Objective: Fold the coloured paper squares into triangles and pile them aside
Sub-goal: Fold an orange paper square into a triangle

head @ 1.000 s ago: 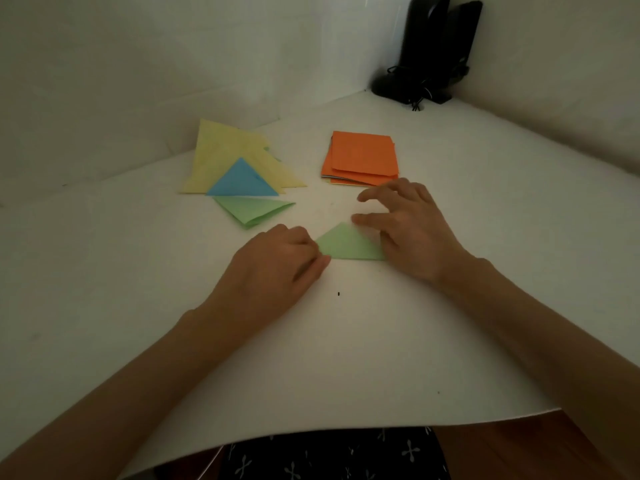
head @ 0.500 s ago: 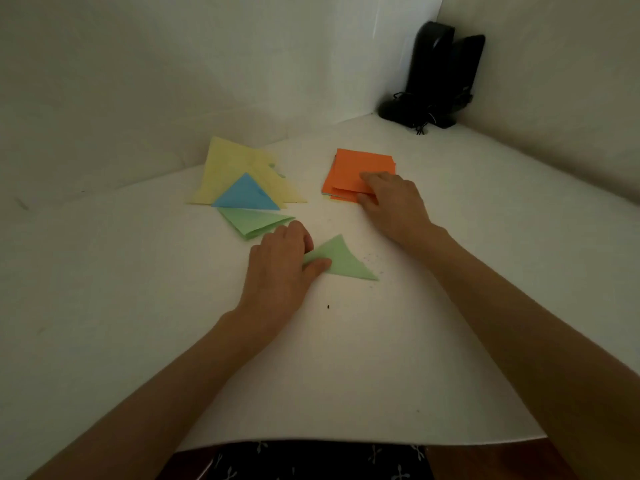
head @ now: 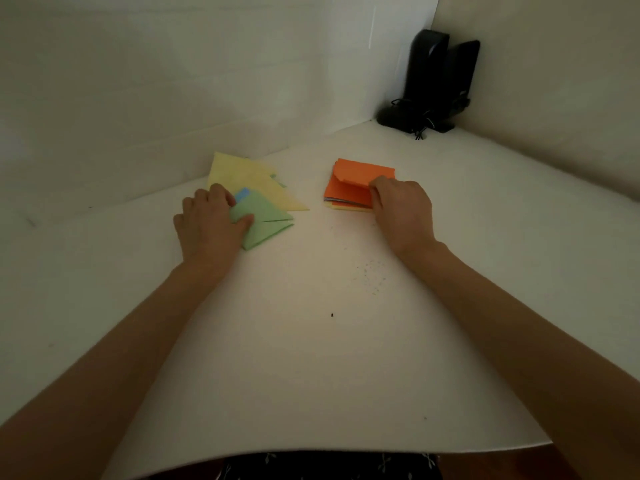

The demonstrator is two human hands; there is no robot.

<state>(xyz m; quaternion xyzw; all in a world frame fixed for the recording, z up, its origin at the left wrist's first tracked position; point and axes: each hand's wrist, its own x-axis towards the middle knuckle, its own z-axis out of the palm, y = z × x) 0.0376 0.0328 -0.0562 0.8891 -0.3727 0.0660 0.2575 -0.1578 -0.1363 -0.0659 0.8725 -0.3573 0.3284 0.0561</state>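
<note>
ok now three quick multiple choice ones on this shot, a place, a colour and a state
1. Where on the table do the black speakers stand? A) far right corner B) the middle C) the near edge
2. What colour is the triangle in the left hand? A) orange B) green C) blue
3. How is the top orange sheet of the square stack? A) flat B) folded into a triangle C) raised at its near edge by the right hand

1 A, they stand where the walls meet. 2 B, the green triangle sits under its thumb. 3 C, its near edge curls up at the fingers.
</note>
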